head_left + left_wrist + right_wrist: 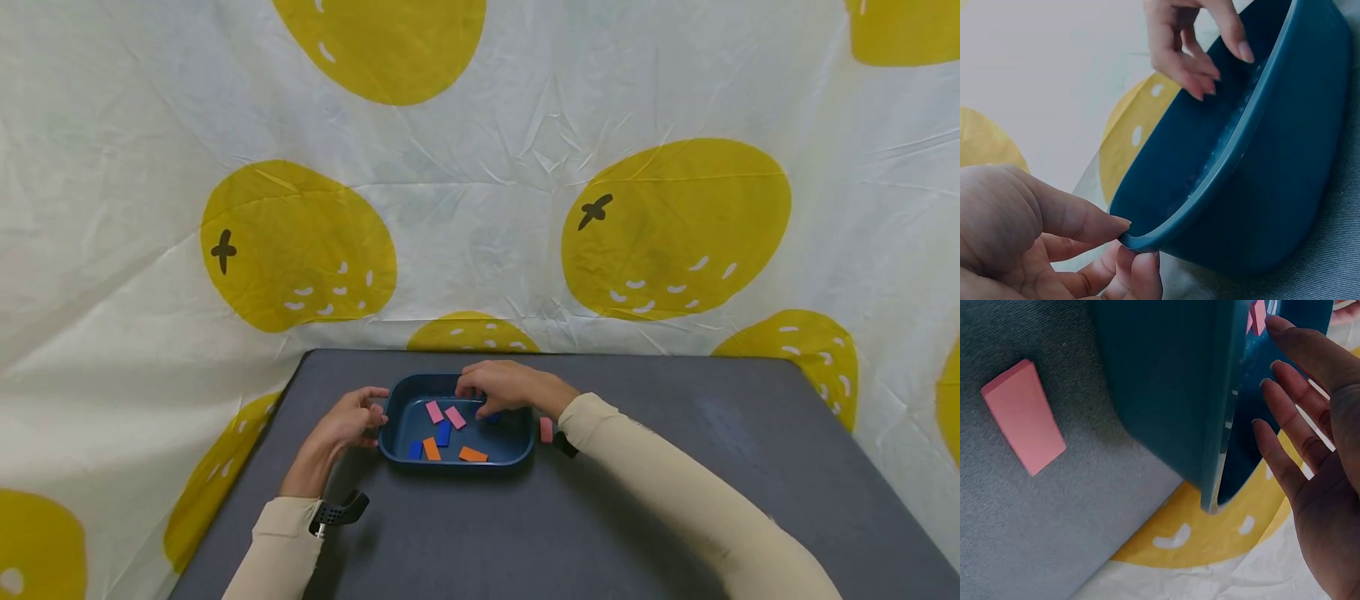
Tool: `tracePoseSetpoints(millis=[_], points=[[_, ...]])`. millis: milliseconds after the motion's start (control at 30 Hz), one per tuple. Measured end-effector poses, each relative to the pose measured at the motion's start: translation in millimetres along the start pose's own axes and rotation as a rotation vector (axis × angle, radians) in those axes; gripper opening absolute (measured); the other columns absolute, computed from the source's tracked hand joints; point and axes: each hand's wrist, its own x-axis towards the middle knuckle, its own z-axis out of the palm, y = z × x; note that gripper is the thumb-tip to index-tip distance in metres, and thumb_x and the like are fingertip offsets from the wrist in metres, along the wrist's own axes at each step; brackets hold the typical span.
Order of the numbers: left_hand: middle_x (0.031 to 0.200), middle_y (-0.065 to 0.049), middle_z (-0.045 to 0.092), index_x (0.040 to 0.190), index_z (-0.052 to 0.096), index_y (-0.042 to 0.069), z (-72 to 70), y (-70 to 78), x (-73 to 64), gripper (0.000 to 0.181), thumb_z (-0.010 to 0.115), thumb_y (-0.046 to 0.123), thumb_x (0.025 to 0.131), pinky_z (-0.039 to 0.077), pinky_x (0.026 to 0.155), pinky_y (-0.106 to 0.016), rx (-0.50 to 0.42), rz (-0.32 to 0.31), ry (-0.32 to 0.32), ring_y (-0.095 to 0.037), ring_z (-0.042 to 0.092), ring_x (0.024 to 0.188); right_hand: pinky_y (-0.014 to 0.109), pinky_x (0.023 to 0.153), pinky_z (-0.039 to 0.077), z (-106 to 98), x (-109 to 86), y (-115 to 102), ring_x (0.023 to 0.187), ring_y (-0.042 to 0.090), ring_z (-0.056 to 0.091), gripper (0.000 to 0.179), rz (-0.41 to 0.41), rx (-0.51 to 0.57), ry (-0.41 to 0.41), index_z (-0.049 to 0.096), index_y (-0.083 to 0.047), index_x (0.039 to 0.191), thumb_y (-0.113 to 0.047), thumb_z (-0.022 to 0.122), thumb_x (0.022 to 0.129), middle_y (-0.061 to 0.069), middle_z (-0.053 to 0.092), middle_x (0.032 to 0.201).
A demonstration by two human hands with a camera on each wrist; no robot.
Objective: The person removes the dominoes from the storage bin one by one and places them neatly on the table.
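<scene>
A dark blue rectangular tub (457, 468) with rounded corners stands on the table. My left hand (347, 423) is at its left end, thumb and fingers pinching the rim (1147, 240) in the left wrist view. Over the far right part of the tub is my right hand (508, 388), its fingers loosely bent and spread apart, with nothing between them in the right wrist view. Pink blocks (455, 417), blue blocks (444, 433) and orange blocks (473, 454) lie scattered on the tub's floor. One blue block (492, 417) is partly hidden below the right hand.
Outside the tub, a single pink block (1024, 417) lies on the dark grey tabletop (480, 533), close to the right forearm. Behind the table hangs a white cloth (480, 233) printed with large yellow fruit. Dark straps circle both wrists.
</scene>
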Motion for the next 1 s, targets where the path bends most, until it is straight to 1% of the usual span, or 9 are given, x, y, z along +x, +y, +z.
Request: tracePoseSetpoints(millis=[133, 400, 667, 733, 833, 933, 1000], points=[[0.105, -0.015, 0.053, 0.146, 0.047, 0.004, -0.8, -0.2, -0.6, 0.053, 0.048, -0.006, 0.094, 0.055, 0.064, -0.039, 0.005, -0.003, -0.001, -0.033, 0.057, 0.101, 0.031, 0.095, 0.052, 1, 8.2, -4, 0.104, 0.015, 0.061, 0.045, 0.014, -0.015, -0.033, 0.067, -0.015, 0.13, -0.024, 0.08, 0.088, -0.001, 0.065, 0.117], [0.107, -0.016, 0.054, 0.146, 0.047, 0.004, -2.0, -0.2, -4.2, 0.047, 0.05, -0.002, 0.099, 0.056, 0.065, -0.038, 0.013, -0.002, -0.003, -0.034, 0.058, 0.102, 0.03, 0.095, 0.052, 6, 23.2, -7, 0.101, 0.013, 0.06, 0.046, -0.009, -0.079, -0.069, 0.068, -0.015, 0.129, -0.027, 0.083, 0.086, -0.002, 0.064, 0.118], [0.108, -0.017, 0.055, 0.147, 0.046, 0.004, -2.2, 0.9, -6.2, 0.047, 0.05, -0.001, 0.1, 0.056, 0.065, -0.038, 0.011, 0.0, -0.008, -0.036, 0.057, 0.106, 0.033, 0.099, 0.052, 12, 32.4, -12, 0.104, 0.014, 0.059, 0.05, 0.006, -0.12, -0.123, 0.067, -0.018, 0.133, -0.026, 0.083, 0.086, -0.001, 0.063, 0.125], [0.109, -0.017, 0.055, 0.147, 0.046, 0.003, -1.7, 0.7, -6.6, 0.047, 0.049, 0.0, 0.1, 0.055, 0.065, -0.038, 0.013, 0.002, -0.013, -0.037, 0.057, 0.107, 0.033, 0.098, 0.052, 15, 33.4, -13, 0.104, 0.013, 0.059, 0.048, 0.013, -0.131, -0.137, 0.068, -0.02, 0.131, -0.026, 0.083, 0.086, -0.002, 0.062, 0.124], [0.11, -0.018, 0.054, 0.147, 0.046, 0.004, -1.0, 0.7, -7.2, 0.047, 0.05, 0.0, 0.101, 0.055, 0.065, -0.038, 0.005, -0.001, -0.017, -0.038, 0.057, 0.107, 0.03, 0.093, 0.052, 18, 33.9, -13, 0.1, 0.012, 0.058, 0.044, 0.016, -0.145, -0.159, 0.07, -0.023, 0.127, -0.027, 0.083, 0.085, -0.004, 0.061, 0.119], [0.11, -0.018, 0.054, 0.147, 0.045, 0.003, -0.9, 0.7, -7.6, 0.047, 0.05, 0.0, 0.101, 0.055, 0.065, -0.039, 0.004, 0.002, -0.02, -0.037, 0.057, 0.106, 0.028, 0.089, 0.052, 21, 33.9, -13, 0.098, 0.011, 0.056, 0.041, 0.012, -0.142, -0.176, 0.072, -0.024, 0.124, -0.027, 0.083, 0.085, -0.005, 0.058, 0.114], [0.11, -0.018, 0.054, 0.147, 0.046, 0.003, -0.9, 1.2, -7.9, 0.047, 0.05, 0.001, 0.101, 0.055, 0.065, -0.039, 0.004, 0.002, -0.02, -0.036, 0.057, 0.104, 0.027, 0.088, 0.052, 22, 33.6, -13, 0.097, 0.011, 0.056, 0.039, 0.009, -0.129, -0.18, 0.072, -0.024, 0.123, -0.027, 0.083, 0.085, -0.006, 0.058, 0.112]])
